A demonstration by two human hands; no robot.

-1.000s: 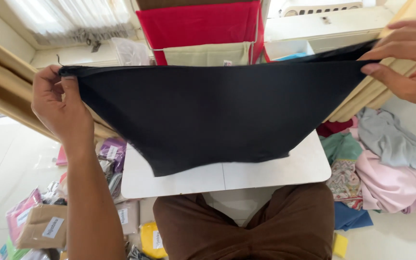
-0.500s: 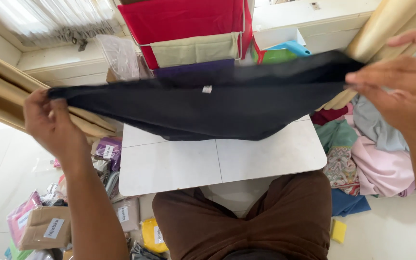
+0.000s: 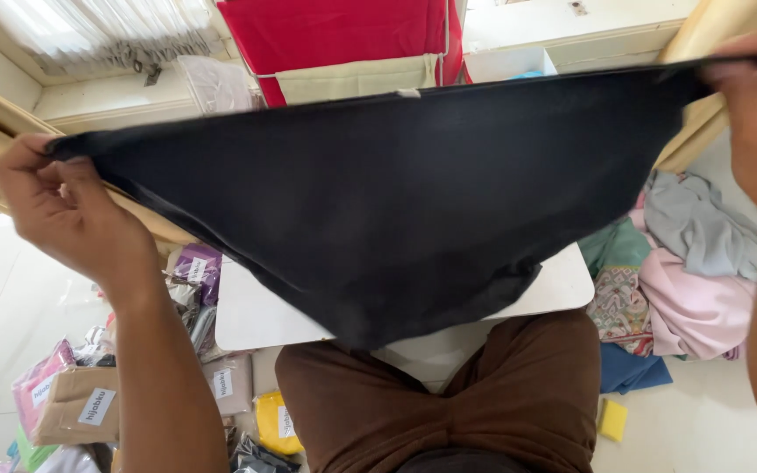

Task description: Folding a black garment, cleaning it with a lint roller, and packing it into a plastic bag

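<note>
Overhead, a black cloth (image 3: 396, 201) hangs stretched between both hands above a small white table (image 3: 562, 280). Left hand (image 3: 67, 215) pinches one corner shut; right hand (image 3: 755, 131) grips the other.

The black cloth (image 3: 396, 201) is stretched wide across the middle of the frame, top edge taut from upper left up to upper right (pinched at both corners by the hands). It sags into a broad triangle, plain and matte, its lowest point hanging crumpled just below centre.
</note>
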